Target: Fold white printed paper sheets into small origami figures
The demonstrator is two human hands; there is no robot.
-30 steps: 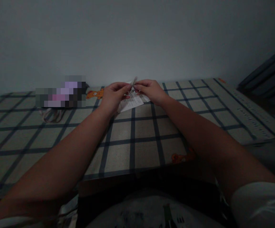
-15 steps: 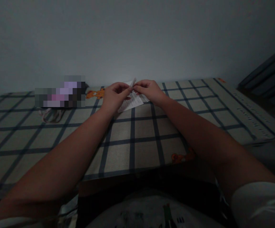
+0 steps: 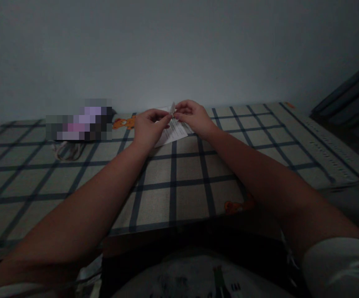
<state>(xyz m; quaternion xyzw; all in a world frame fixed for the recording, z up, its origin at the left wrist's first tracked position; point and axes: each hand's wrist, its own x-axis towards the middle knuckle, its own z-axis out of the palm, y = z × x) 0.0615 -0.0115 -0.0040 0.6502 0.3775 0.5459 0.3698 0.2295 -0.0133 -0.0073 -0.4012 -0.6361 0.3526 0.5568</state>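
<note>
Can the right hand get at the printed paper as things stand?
Likely yes: the printed paper lies close by the right hand, its near part uncovered, though the fingers are at a small pale piece.

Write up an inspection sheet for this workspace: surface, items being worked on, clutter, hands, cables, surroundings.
Surface: checked tablecloth with orange bear prints.
Items being worked on: printed sheet on the cloth under the hands; small pale piece standing up between them, identity unclear.
Clutter: pixelated bundle on the left, details unreadable.
Hands: left hand appears to pinch the small pale piece; right hand has its fingers close by it, contact unclear.
Cables: looped pale cord beside the bundle, possibly a cable.
Surroundings: plain wall behind; dark ridged object at right, unidentified.
</note>
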